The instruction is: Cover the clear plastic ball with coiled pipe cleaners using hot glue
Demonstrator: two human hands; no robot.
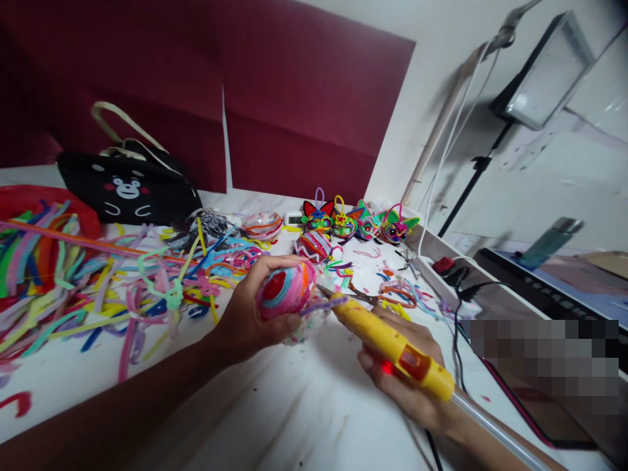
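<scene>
Gripping with both hands. Left hand (pixel 252 311): thumb and fingers curled around striped pink ball (pixel 289 291), above white table (pixel 314 405). Right hand (pixel 409 379): wrapped about yellow glue gun (pixel 375 330), nozzle near ball's right side; contact unclear.

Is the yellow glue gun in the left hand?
No, the right hand grips the yellow glue gun, while the left hand holds the striped ball.

The left forearm (pixel 147 399) slants up to a cupped, gripping left hand (pixel 245 314); the right hand (pixel 415 376) grips too, right forearm (pixel 466 435) slanting down rightward
</scene>
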